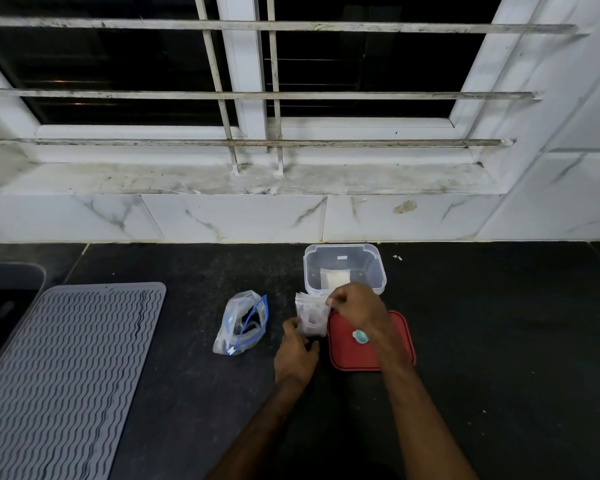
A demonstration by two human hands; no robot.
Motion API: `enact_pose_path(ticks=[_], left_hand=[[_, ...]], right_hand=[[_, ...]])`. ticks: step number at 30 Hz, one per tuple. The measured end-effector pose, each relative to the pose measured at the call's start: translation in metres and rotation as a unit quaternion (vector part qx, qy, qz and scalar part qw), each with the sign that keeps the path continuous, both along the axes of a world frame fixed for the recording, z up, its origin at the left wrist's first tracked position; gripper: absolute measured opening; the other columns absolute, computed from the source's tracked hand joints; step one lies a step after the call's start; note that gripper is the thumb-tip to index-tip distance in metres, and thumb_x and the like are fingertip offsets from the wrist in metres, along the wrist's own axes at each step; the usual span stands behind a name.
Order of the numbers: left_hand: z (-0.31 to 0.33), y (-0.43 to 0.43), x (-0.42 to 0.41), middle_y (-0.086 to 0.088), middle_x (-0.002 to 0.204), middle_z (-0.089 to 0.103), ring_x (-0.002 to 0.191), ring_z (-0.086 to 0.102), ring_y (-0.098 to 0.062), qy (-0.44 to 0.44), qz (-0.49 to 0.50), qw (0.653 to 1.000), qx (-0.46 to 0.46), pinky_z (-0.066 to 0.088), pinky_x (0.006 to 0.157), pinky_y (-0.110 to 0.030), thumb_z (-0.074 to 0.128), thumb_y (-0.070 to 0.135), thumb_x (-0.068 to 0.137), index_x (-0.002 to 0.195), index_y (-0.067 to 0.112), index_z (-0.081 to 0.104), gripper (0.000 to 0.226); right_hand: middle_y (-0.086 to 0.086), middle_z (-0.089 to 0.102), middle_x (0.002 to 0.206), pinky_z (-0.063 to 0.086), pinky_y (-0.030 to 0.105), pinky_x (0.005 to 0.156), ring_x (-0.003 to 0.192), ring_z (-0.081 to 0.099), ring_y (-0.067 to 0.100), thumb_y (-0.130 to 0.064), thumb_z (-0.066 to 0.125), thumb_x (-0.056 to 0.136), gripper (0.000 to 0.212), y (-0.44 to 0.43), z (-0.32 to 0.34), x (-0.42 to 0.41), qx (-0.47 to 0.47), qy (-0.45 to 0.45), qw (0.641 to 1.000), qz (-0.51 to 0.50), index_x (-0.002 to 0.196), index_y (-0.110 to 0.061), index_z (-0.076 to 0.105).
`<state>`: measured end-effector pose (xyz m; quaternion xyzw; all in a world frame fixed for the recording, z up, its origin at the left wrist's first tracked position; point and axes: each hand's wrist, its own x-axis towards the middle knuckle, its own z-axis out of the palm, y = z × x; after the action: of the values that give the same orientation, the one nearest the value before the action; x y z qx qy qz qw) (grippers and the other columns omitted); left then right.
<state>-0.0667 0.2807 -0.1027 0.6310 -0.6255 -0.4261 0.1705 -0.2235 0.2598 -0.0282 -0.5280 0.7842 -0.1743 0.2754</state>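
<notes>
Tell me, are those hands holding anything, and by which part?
Both hold a small clear pouch. The right hand pinches its top right corner, and the left hand holds its lower left edge.

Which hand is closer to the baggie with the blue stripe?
Left. The left hand is just right of the blue-striped bag, not touching. The right hand is farther right, over the red lid. Both hold a small clear packet.
</notes>
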Motion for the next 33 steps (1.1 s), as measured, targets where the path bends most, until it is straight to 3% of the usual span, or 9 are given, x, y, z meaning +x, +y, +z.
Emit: enact_pose_path(ticks=[3,7,11,18,22,24,26,30,33], left_hand=[[0.002,-0.002,-0.001,0.003,0.105,0.065,0.100,0.062,-0.017,-0.005,-0.001,1.000,0.002,0.045,0.078,-0.030,0.065,0.023,0.086,0.132,0.021,0.032,0.056],[0.004,-0.003,-0.001,0.005,0.097,0.065,0.096,0.063,-0.016,-0.005,0.001,1.000,-0.004,0.046,0.076,-0.030,0.065,0.021,0.086,0.133,0.021,0.031,0.058],[0.004,0.000,0.002,0.009,0.088,0.061,0.088,0.061,-0.014,-0.015,-0.006,1.000,-0.005,0.048,0.074,-0.032,0.066,0.023,0.085,0.133,0.022,0.029,0.061],[0.003,-0.003,0.018,0.008,0.088,0.061,0.087,0.061,-0.011,-0.025,0.012,1.000,0.001,0.052,0.083,-0.035,0.068,0.028,0.084,0.137,0.024,0.025,0.068],[0.023,-0.004,0.036,0.007,0.082,0.061,0.079,0.061,-0.008,-0.007,0.057,0.992,-0.113,0.050,0.073,-0.027,0.068,0.032,0.085,0.136,0.018,0.036,0.061],[0.036,-0.011,0.051,0.001,0.102,0.063,0.094,0.061,-0.016,-0.042,0.097,0.971,-0.214,0.051,0.079,-0.031,0.071,0.036,0.083,0.129,0.011,0.047,0.057],[0.040,-0.024,0.066,-0.010,0.121,0.055,0.110,0.054,-0.027,-0.130,0.111,0.952,-0.255,0.050,0.086,-0.042,0.075,0.043,0.077,0.127,0.009,0.048,0.067],[0.029,-0.052,0.088,-0.015,0.139,0.038,0.128,0.040,-0.034,-0.192,0.125,0.966,-0.117,0.044,0.095,-0.051,0.079,0.053,0.067,0.138,0.009,0.035,0.095],[0.020,-0.068,0.099,-0.017,0.134,0.046,0.124,0.044,-0.034,-0.202,0.104,0.973,-0.049,0.046,0.094,-0.047,0.073,0.052,0.076,0.132,0.006,0.041,0.079]], right_hand=[[-0.008,0.071,0.088,0.050,0.027,0.073,0.083,0.065,0.012,-0.029,0.065,0.088,0.013,0.008,0.004,-0.032,-0.034,0.012,0.998,-0.048,0.090,-0.022,0.075],[-0.003,0.072,0.089,0.054,0.032,0.078,0.085,0.068,0.018,-0.024,0.071,0.080,0.001,0.021,-0.017,-0.058,0.053,0.043,0.996,-0.061,0.081,-0.024,0.071],[0.000,0.068,0.096,0.046,0.027,0.076,0.093,0.065,0.020,-0.032,0.071,0.080,0.022,0.035,-0.042,-0.055,0.120,0.092,0.988,-0.008,0.096,-0.017,0.069],[0.005,0.070,0.092,0.040,0.025,0.069,0.085,0.065,0.022,-0.043,0.070,0.080,0.032,0.040,-0.065,-0.051,0.113,0.133,0.984,0.025,0.087,-0.012,0.071],[0.006,0.068,0.082,0.043,0.027,0.066,0.079,0.064,0.021,-0.043,0.070,0.081,0.032,0.043,-0.060,-0.050,0.139,0.122,0.983,0.011,0.074,-0.011,0.068],[0.004,0.064,0.082,0.046,0.029,0.070,0.079,0.062,0.021,-0.045,0.063,0.086,0.031,0.046,-0.054,-0.050,0.133,0.101,0.986,-0.021,0.072,-0.017,0.059],[0.003,0.066,0.086,0.051,0.035,0.074,0.081,0.064,0.023,-0.052,0.054,0.089,0.036,0.046,-0.043,-0.051,0.095,0.086,0.990,-0.051,0.083,-0.017,0.057],[-0.005,0.065,0.072,0.048,0.030,0.062,0.069,0.064,0.015,-0.046,0.065,0.085,0.028,0.034,-0.003,-0.032,-0.039,0.011,0.997,-0.071,0.081,-0.020,0.057],[-0.005,0.067,0.068,0.048,0.027,0.061,0.061,0.064,0.005,-0.016,0.071,0.085,0.010,0.019,0.016,0.006,-0.072,-0.116,0.990,-0.016,0.082,-0.016,0.061]])
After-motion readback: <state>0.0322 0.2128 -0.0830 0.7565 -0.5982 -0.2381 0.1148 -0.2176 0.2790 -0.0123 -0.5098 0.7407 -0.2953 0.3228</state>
